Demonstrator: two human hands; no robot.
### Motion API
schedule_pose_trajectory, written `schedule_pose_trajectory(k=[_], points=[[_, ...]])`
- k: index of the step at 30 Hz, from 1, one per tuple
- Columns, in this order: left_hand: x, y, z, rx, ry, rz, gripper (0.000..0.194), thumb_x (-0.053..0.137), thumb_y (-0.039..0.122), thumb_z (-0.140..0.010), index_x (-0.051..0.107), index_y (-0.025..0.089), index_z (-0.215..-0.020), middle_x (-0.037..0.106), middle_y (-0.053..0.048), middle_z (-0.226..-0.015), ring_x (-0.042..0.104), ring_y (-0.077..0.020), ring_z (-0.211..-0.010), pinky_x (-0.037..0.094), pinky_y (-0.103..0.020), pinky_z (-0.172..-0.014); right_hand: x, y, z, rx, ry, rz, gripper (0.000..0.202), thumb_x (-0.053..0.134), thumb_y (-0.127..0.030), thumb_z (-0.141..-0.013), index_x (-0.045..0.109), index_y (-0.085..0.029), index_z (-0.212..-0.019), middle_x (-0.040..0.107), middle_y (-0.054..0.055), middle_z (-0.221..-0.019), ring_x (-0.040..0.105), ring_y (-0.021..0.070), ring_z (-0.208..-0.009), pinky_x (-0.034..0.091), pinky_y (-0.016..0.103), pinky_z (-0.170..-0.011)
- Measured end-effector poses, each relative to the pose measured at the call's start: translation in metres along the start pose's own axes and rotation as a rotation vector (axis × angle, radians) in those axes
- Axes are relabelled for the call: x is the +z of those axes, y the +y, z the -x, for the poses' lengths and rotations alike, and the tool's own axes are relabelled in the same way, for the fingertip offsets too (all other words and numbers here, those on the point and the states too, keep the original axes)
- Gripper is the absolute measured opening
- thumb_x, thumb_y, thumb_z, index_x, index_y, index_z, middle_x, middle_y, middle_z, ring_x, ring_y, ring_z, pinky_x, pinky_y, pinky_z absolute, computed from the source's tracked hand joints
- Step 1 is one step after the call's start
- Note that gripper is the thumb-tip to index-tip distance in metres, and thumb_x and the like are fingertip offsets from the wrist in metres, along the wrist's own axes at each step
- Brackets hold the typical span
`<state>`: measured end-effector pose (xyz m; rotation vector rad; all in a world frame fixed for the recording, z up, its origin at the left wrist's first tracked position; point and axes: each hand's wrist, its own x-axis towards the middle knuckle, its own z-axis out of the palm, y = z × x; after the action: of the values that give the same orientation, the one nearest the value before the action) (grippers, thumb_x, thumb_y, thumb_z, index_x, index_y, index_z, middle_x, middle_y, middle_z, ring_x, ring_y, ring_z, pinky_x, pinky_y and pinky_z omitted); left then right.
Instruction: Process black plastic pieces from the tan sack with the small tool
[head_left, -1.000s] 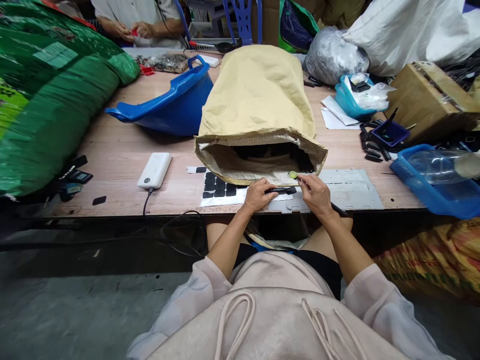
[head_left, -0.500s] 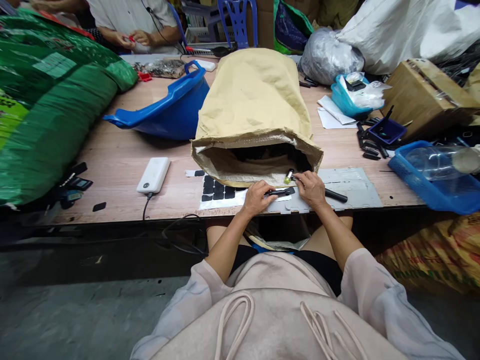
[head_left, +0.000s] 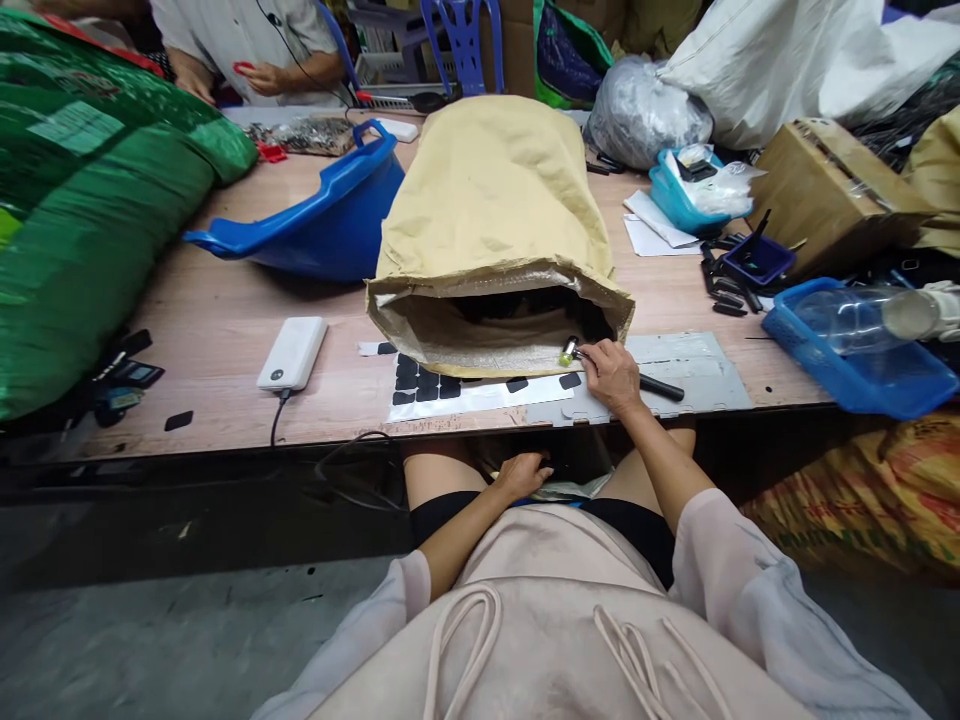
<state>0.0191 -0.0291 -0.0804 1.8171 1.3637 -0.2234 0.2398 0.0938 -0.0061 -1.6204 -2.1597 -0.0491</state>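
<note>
My right hand (head_left: 613,375) is closed around a small hammer, resting at the table's near edge. The hammer's head (head_left: 569,350), metal with a yellow-green face, points left by the sack's mouth, and its black handle (head_left: 661,388) sticks out to the right. Below the table edge, my left hand (head_left: 523,476) is over my lap, fingers partly apart above the opening of a bag (head_left: 574,488); nothing shows in it. A white sheet with black rounded stickers (head_left: 427,386) lies before the open beige sack (head_left: 499,190), whose inside holds dark pieces I cannot make out.
A grey board (head_left: 690,370) lies under my right hand. On the left are a white power bank (head_left: 292,353) with a cable, a blue basin (head_left: 322,225) and a green sack (head_left: 97,240). A blue tray (head_left: 862,375) stands right. Across the table a person handles something red.
My left hand has dropped from the table to my lap, and the black plastic piece it held is no longer visible. My right hand keeps the hammer in place. The view has shifted slightly.
</note>
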Motion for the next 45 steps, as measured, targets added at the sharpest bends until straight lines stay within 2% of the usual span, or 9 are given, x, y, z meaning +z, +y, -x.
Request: schedule_pose_trajectory(k=[6,12,14,16,18,21,28,41,45], points=[[-0.006,0.003,-0.002,0.016,-0.074,-0.034,0.035,0.064,0.033,-0.096,0.07,0.026,-0.13,0.074,-0.01,-0.13,0.069,-0.0289,-0.123,0.053,-0.035,-0.097,0.0,0.0,0.0,-0.009,0.012,0.007,0.026,0.055,-0.026,-0.098,0.073,-0.024,-0.117,0.066,0.009,-0.102,0.053,0.026,-0.097,0.039,0.037,-0.08],[-0.085,0.041,0.016,0.499,-0.466,0.355,0.029,0.073,0.047,-0.09,0.078,0.02,-0.101,0.077,-0.005,-0.083,0.07,-0.0177,-0.071,0.054,-0.027,-0.067,0.001,-0.001,0.001,-0.012,0.007,0.031,0.027,0.053,-0.026,-0.098,0.073,-0.024,-0.117,0.067,0.01,-0.103,0.053,0.0266,-0.097,0.039,0.038,-0.08],[-0.122,0.056,0.003,0.568,-0.33,0.581,0.037,0.074,0.052,-0.089,0.077,0.018,-0.101,0.076,-0.006,-0.082,0.069,-0.0167,-0.071,0.053,-0.025,-0.064,0.001,-0.002,0.001,-0.011,0.018,0.038,0.028,0.052,-0.025,-0.098,0.073,-0.024,-0.117,0.067,0.01,-0.103,0.052,0.0265,-0.096,0.039,0.038,-0.08],[-0.155,0.071,-0.024,0.545,0.04,0.694,0.037,0.072,0.051,-0.09,0.077,0.015,-0.1,0.076,-0.007,-0.084,0.068,-0.0166,-0.072,0.053,-0.026,-0.065,0.001,-0.002,0.001,-0.014,0.02,0.039,0.028,0.052,-0.026,-0.099,0.073,-0.024,-0.117,0.067,0.01,-0.102,0.052,0.0264,-0.095,0.039,0.038,-0.08],[-0.18,0.085,-0.058,0.386,0.459,0.701,0.031,0.067,0.043,-0.094,0.077,0.015,-0.1,0.078,-0.009,-0.091,0.07,-0.0179,-0.079,0.054,-0.027,-0.07,0.0,-0.003,0.001,-0.019,0.008,0.036,0.027,0.053,-0.027,-0.099,0.073,-0.024,-0.117,0.067,0.01,-0.102,0.052,0.0263,-0.096,0.039,0.037,-0.08],[-0.201,0.103,-0.105,0.082,0.67,0.564,0.023,0.071,0.035,-0.091,0.078,0.015,-0.098,0.08,-0.013,-0.099,0.073,-0.0252,-0.094,0.054,-0.03,-0.078,-0.002,-0.003,0.0,-0.019,-0.014,0.037,0.026,0.054,-0.026,-0.099,0.072,-0.024,-0.118,0.067,0.009,-0.103,0.053,0.0261,-0.098,0.039,0.037,-0.081],[-0.202,0.11,-0.141,0.007,0.763,0.368,0.02,0.073,0.031,-0.087,0.079,0.017,-0.099,0.079,-0.017,-0.108,0.074,-0.0309,-0.104,0.052,-0.033,-0.082,-0.002,-0.004,0.0,0.001,-0.048,0.052,0.027,0.055,-0.025,-0.099,0.073,-0.023,-0.119,0.066,0.01,-0.104,0.052,0.0263,-0.1,0.04,0.037,-0.083],[-0.204,0.115,-0.124,-0.067,0.683,0.327,0.023,0.077,0.034,-0.083,0.079,0.016,-0.097,0.078,-0.018,-0.104,0.074,-0.0309,-0.099,0.051,-0.031,-0.076,-0.002,-0.003,-0.001,-0.005,-0.028,0.052,0.027,0.053,-0.026,-0.099,0.073,-0.023,-0.118,0.066,0.011,-0.103,0.052,0.027,-0.099,0.04,0.038,-0.082],[-0.208,0.087,-0.087,0.101,0.694,0.39,0.023,0.074,0.03,-0.082,0.078,0.014,-0.099,0.077,-0.009,-0.093,0.071,-0.0232,-0.085,0.049,-0.028,-0.072,-0.002,-0.002,-0.001,-0.008,-0.027,0.027,0.028,0.052,-0.027,-0.099,0.073,-0.024,-0.119,0.066,0.01,-0.105,0.053,0.027,-0.1,0.041,0.038,-0.084]])
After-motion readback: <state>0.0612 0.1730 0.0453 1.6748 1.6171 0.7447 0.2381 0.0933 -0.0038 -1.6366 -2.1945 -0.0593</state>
